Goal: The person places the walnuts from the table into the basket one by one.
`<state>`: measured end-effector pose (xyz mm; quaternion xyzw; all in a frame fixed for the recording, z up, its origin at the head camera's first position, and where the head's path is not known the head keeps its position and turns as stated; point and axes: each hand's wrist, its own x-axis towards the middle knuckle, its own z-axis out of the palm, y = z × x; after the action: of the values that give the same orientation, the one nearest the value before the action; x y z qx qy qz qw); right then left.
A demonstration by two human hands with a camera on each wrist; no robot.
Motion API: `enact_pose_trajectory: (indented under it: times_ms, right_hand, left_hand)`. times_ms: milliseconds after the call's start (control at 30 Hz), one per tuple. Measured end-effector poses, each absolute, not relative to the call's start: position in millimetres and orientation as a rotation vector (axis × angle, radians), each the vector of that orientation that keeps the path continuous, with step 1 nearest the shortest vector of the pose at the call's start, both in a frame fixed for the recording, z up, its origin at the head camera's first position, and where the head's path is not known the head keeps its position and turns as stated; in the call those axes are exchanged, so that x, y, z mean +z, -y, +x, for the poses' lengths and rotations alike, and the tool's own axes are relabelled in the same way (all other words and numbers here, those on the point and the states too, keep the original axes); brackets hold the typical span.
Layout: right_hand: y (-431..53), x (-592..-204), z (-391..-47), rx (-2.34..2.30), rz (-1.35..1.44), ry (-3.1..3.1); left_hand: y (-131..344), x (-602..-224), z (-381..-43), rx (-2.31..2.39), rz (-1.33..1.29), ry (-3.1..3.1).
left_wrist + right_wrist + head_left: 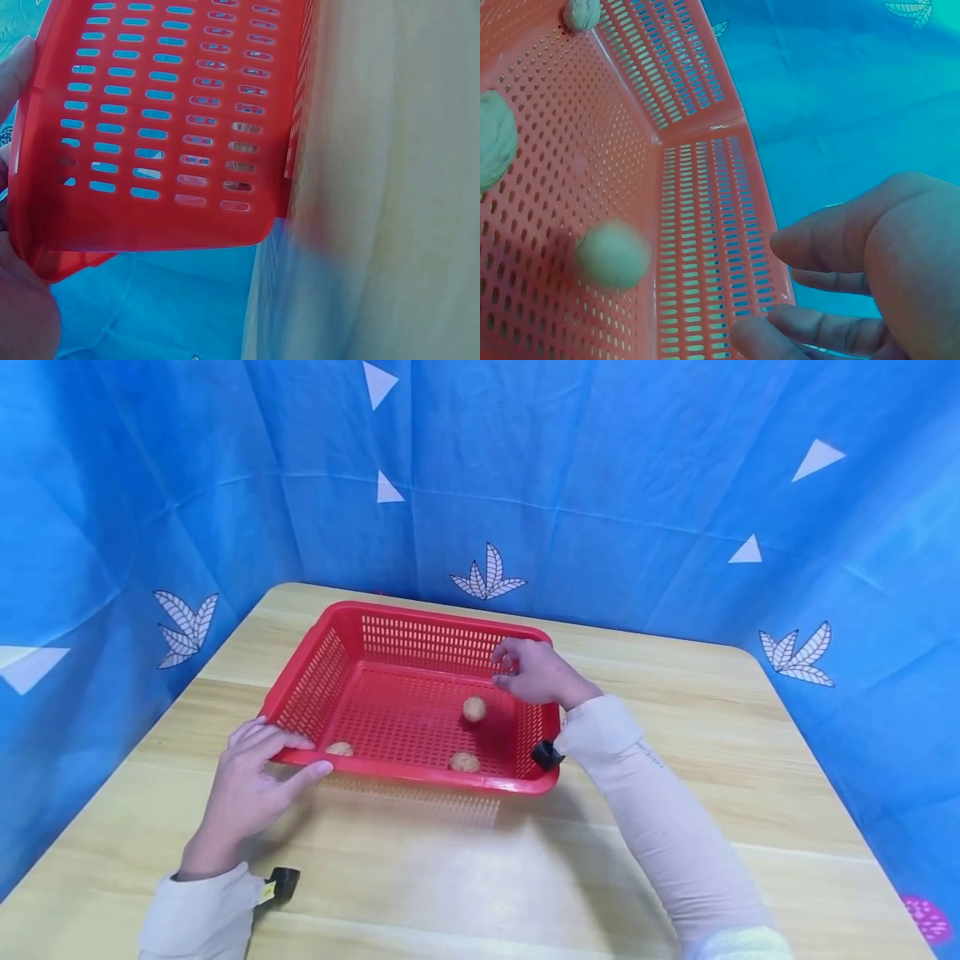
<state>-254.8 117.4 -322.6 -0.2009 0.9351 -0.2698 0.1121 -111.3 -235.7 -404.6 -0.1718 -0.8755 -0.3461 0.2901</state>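
A red plastic basket (405, 702) with slotted walls is on the table, with three walnuts inside. One walnut (474, 708) is in the right half, just below my right hand, and looks blurred in the right wrist view. Another walnut (465, 762) lies by the near wall, and a third walnut (341, 748) is in the near left corner, partly hidden by the rim. My left hand (251, 781) grips the rim at that corner, thumb on the near side. Over the basket's right end, my right hand (528, 672) has loosely bent fingers with nothing between them.
The light wooden table (735, 777) extends on both sides of the basket and in front of it. A blue cloth (600, 485) with white leaf and triangle prints hangs behind and around the table.
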Motion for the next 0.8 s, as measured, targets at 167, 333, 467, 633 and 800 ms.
enact_pose_trajectory:
  times_ms: [167, 333, 467, 633, 800]
  right_hand:
    - [-120.2, -319.7, -255.2, -0.785, -0.579, -2.738]
    - [-125.6, -313.9, -254.3, -0.77, -0.581, -2.762]
    - [-132.9, -311.4, -255.1, -0.78, -0.597, -2.783]
    - [-146.2, -310.8, -257.4, -0.796, -0.581, -2.809]
    - [-162.0, -309.0, -258.3, -0.807, -0.527, -2.835]
  left_hand:
    - [236.2, -405.2, -111.0, -0.92, -0.448, 2.342]
    - [236.7, -403.9, -110.1, -0.921, -0.452, 2.335]
    - [236.9, -403.3, -110.0, -0.924, -0.451, 2.333]
    - [235.9, -403.1, -110.5, -0.921, -0.444, 2.339]
    - [235.4, -402.9, -111.2, -0.915, -0.431, 2.363]
